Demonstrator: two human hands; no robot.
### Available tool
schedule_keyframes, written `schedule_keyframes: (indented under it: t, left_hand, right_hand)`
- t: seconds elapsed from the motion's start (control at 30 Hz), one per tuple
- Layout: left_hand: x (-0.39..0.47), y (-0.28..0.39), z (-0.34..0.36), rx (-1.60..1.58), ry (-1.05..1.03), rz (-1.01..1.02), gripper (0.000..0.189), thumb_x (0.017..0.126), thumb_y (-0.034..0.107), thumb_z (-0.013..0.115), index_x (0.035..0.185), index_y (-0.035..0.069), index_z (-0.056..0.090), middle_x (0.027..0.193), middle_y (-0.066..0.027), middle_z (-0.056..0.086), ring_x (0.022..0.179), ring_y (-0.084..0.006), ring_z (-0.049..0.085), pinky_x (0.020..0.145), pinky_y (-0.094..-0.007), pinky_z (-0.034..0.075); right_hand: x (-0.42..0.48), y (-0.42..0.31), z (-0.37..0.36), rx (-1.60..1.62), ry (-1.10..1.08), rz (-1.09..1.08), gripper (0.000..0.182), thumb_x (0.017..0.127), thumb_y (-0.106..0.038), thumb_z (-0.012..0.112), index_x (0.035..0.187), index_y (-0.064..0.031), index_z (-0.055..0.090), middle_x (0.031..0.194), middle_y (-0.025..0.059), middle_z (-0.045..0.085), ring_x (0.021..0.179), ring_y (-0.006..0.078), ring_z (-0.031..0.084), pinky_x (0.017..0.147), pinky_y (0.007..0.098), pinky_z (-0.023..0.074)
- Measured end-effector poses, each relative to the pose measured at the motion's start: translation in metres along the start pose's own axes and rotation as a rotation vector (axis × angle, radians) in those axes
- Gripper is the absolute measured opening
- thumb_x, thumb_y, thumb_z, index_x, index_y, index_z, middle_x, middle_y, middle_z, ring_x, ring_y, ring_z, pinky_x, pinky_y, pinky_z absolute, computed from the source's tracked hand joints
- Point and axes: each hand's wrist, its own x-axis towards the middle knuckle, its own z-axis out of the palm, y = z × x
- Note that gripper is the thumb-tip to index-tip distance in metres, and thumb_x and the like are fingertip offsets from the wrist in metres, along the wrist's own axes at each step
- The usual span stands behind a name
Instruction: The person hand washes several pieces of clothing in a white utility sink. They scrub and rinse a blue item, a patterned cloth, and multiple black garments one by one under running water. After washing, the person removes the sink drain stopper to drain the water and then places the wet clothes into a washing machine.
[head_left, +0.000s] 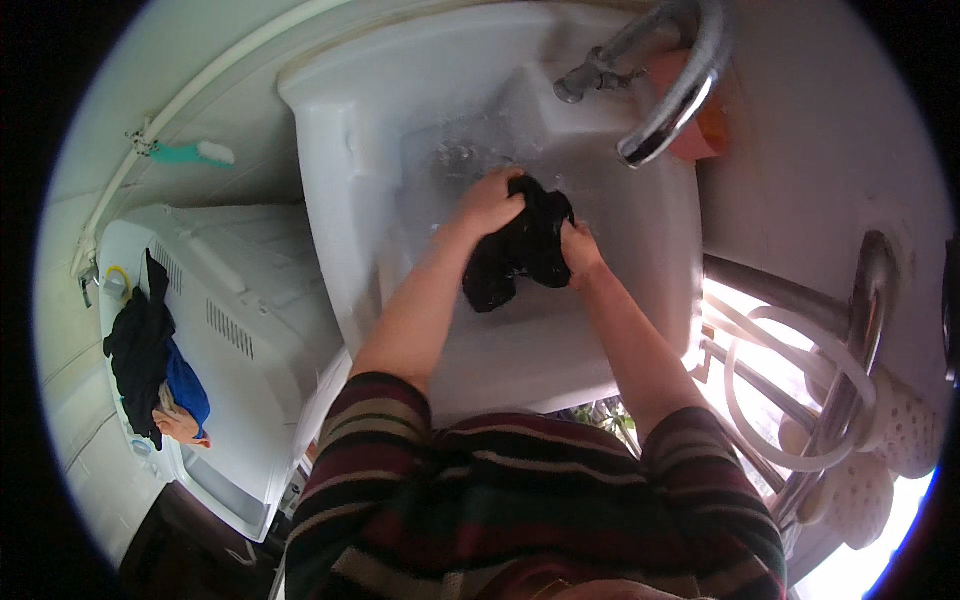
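A wet black cloth (517, 251) is held in both hands over the basin of a white laundry sink (652, 300). My left hand (491, 201) grips its upper left part, the fingers curled over the fabric. At the cloth's right edge, my right hand (580, 247) has hold of it, with some fingers hidden behind the fabric. The lower end of the cloth hangs or lies towards me; whether it touches the water is hard to tell. Splashes and ripples show on the water (457, 161) beyond my left hand.
A chrome faucet (675, 112) curves over the basin's right side, with a pink container (697, 142) behind it. On the left, a white washing machine (247, 300) bears black, blue and orange cloths (142, 360). A teal brush (187, 154) hangs on the wall pipe. Metal rails (847, 375) stand at right.
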Motion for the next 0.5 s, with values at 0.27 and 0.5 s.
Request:
schedule_keyframes:
  t: [0.27,0.5]
  left_hand:
    - [-0.041,-0.065,-0.006,-0.046,0.025,-0.682,0.097,0.064,0.058,0.068,0.138,0.010,0.027,0.141,-0.0221,0.022,0.130,-0.0404,0.020,0.106,-0.0450,0.023]
    - [-0.066,-0.096,0.089,0.415,-0.213,-0.255,0.066,0.072,0.033,0.065,0.129,0.008,0.041,0.135,-0.0207,0.034,0.121,-0.0420,0.033,0.095,-0.0480,0.037]
  right_hand:
    - [-0.054,-0.076,-0.004,-1.185,-0.278,0.123,0.059,0.074,-0.038,0.061,0.125,-0.0118,0.049,0.141,0.0128,0.029,0.128,0.0316,0.029,0.104,0.0392,0.0289]
    - [-0.026,-0.045,0.029,-0.022,0.400,0.281,0.072,0.081,-0.059,0.050,0.136,-0.0168,0.033,0.142,0.0100,0.028,0.129,0.0303,0.029,0.102,0.0474,0.0277]
